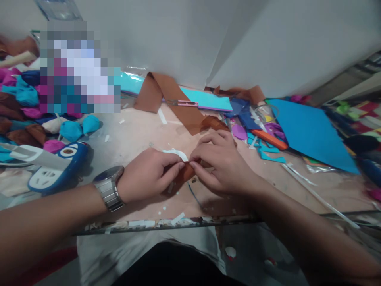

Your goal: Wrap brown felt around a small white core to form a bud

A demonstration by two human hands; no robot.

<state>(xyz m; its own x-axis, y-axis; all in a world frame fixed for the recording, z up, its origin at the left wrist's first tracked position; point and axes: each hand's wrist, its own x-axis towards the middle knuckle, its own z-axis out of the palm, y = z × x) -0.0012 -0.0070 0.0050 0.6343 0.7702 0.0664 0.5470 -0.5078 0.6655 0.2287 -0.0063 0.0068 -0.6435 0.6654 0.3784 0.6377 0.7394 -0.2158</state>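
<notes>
Over the front middle of the table, my left hand (151, 172) and my right hand (222, 163) meet with thumbs and fingers pinched. Between them they grip a small piece of brown crepe paper (185, 171), mostly covered by my fingers. A curved white strip (177, 153) shows just behind my fingertips; whether it is attached to the brown piece I cannot tell. Behind my right hand a long folded strip of brown crepe paper (175, 103) stretches back toward the wall. Small pink-handled thread snips (182, 103) lie across it.
On the left, a blue power strip (59, 167) with a white plug sits before a heap of coloured wrapped bundles (71, 130). At right are an orange utility knife (269, 140), a blue sheet (312, 133) and a thin white stick (321, 196). Paper scraps dot the table (119, 135).
</notes>
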